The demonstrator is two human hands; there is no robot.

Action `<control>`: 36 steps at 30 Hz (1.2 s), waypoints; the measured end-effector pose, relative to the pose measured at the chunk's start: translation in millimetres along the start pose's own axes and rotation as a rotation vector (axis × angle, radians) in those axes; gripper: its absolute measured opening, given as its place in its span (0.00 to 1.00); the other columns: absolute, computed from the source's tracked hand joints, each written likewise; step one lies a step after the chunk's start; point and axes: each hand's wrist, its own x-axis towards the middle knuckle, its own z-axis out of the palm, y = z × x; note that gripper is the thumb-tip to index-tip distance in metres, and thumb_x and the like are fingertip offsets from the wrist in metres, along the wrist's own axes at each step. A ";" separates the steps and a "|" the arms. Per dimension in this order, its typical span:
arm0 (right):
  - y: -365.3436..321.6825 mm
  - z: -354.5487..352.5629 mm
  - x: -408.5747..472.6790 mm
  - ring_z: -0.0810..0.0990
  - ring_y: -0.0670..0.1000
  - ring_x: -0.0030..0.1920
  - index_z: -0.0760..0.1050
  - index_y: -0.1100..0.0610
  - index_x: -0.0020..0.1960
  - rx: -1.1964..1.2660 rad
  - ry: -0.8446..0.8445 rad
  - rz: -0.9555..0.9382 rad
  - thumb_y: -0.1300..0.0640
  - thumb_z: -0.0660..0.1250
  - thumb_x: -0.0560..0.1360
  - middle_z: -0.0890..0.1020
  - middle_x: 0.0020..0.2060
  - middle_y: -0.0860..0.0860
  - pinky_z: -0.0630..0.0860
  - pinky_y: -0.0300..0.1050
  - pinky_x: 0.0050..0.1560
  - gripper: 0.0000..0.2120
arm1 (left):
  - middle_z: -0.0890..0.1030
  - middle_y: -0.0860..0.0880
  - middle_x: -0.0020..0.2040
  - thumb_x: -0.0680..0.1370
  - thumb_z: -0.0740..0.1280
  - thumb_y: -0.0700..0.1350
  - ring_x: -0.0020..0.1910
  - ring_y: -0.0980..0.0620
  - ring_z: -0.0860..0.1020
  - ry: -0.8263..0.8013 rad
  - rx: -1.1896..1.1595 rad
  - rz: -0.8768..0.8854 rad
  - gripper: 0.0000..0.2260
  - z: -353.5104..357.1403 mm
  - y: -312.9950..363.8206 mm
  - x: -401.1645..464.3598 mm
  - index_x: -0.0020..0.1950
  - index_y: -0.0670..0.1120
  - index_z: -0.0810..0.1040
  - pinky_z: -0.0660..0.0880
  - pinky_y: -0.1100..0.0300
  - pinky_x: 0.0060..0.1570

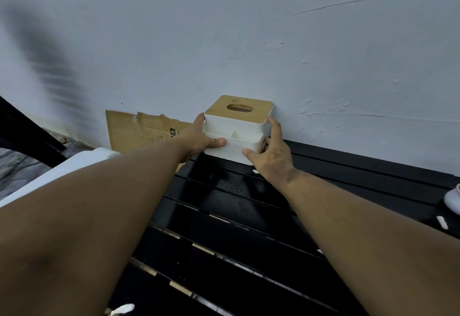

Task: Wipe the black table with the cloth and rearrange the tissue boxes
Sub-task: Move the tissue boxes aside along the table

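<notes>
Our left hand (199, 139) and right hand (270, 151) clasp the box (236, 129); uneven pressure could tip it off the worktop (249, 216).

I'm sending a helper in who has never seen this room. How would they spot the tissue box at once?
Find the black slatted table against the pale wall. At its far edge, touching the wall, stands the tissue box, gripped by the left hand and right hand. It alone is white with a wooden, oval-slotted lid.
</notes>
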 end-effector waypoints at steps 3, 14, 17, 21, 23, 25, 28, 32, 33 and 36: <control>-9.3 -19.5 -7.4 0.73 0.48 0.54 0.54 0.46 0.76 -0.064 -0.064 0.055 0.54 0.76 0.71 0.73 0.54 0.49 0.68 0.36 0.54 0.42 | 0.69 0.47 0.71 0.65 0.79 0.59 0.67 0.42 0.70 0.057 0.066 -0.040 0.49 3.6 7.7 -14.7 0.78 0.52 0.55 0.68 0.42 0.68; 26.3 -184.0 -110.1 0.78 0.52 0.37 0.77 0.58 0.49 -0.357 0.159 0.091 0.59 0.72 0.73 0.79 0.32 0.50 0.72 0.41 0.41 0.07 | 0.70 0.45 0.65 0.76 0.69 0.53 0.64 0.46 0.70 0.278 0.330 0.132 0.26 127.4 27.5 -160.0 0.70 0.45 0.68 0.69 0.53 0.62; 55.2 -234.0 -133.8 0.78 0.54 0.37 0.79 0.60 0.47 -0.444 0.356 0.141 0.61 0.72 0.70 0.79 0.33 0.52 0.76 0.47 0.43 0.06 | 0.71 0.48 0.67 0.76 0.67 0.58 0.67 0.47 0.69 0.174 0.542 0.303 0.26 163.5 23.4 -185.4 0.70 0.47 0.69 0.67 0.52 0.67; 86.5 -282.2 -149.2 0.73 0.60 0.58 0.81 0.48 0.55 -0.608 0.354 0.270 0.53 0.75 0.68 0.78 0.55 0.56 0.66 0.45 0.57 0.16 | 0.69 0.49 0.72 0.77 0.63 0.60 0.72 0.47 0.65 0.123 0.685 0.386 0.25 183.9 22.4 -191.7 0.71 0.51 0.70 0.61 0.49 0.73; 86.4 -294.5 -149.5 0.66 0.61 0.65 0.78 0.43 0.61 -0.636 0.266 0.339 0.52 0.74 0.70 0.70 0.64 0.56 0.64 0.51 0.64 0.20 | 0.69 0.50 0.72 0.77 0.64 0.60 0.72 0.48 0.65 0.119 0.665 0.373 0.24 183.6 21.3 -189.3 0.71 0.53 0.71 0.62 0.49 0.72; 84.6 -301.3 -145.4 0.63 0.62 0.67 0.76 0.40 0.64 -0.654 0.204 0.337 0.52 0.73 0.72 0.65 0.69 0.57 0.63 0.57 0.67 0.22 | 0.69 0.50 0.72 0.76 0.65 0.60 0.71 0.48 0.66 0.125 0.660 0.377 0.23 183.6 19.8 -188.4 0.70 0.53 0.72 0.63 0.50 0.71; 89.5 -307.8 -133.0 0.68 0.63 0.62 0.76 0.39 0.64 -0.683 0.164 0.252 0.52 0.72 0.72 0.71 0.64 0.57 0.67 0.57 0.66 0.22 | 0.70 0.50 0.71 0.76 0.66 0.59 0.71 0.48 0.66 0.133 0.657 0.383 0.23 184.6 19.4 -187.5 0.69 0.53 0.73 0.62 0.51 0.70; 111.4 -315.6 -113.7 0.77 0.60 0.53 0.80 0.46 0.60 -0.702 0.154 0.132 0.50 0.62 0.71 0.80 0.53 0.56 0.73 0.55 0.61 0.19 | 0.70 0.51 0.71 0.75 0.65 0.60 0.71 0.49 0.66 0.139 0.657 0.384 0.23 184.4 19.5 -186.9 0.68 0.54 0.73 0.62 0.51 0.70; 113.5 -316.6 -110.8 0.77 0.59 0.52 0.80 0.48 0.59 -0.700 0.147 0.126 0.51 0.62 0.71 0.81 0.52 0.56 0.73 0.54 0.61 0.19 | 0.70 0.51 0.71 0.75 0.65 0.61 0.71 0.49 0.66 0.136 0.658 0.381 0.23 184.1 19.7 -187.2 0.68 0.54 0.73 0.62 0.51 0.71; 109.0 -316.0 -110.9 0.76 0.58 0.49 0.81 0.51 0.57 -0.681 0.154 0.118 0.60 0.68 0.72 0.81 0.49 0.57 0.72 0.53 0.60 0.14 | 0.70 0.51 0.71 0.76 0.65 0.60 0.71 0.50 0.65 0.132 0.655 0.372 0.23 182.9 20.9 -189.3 0.69 0.54 0.72 0.62 0.50 0.71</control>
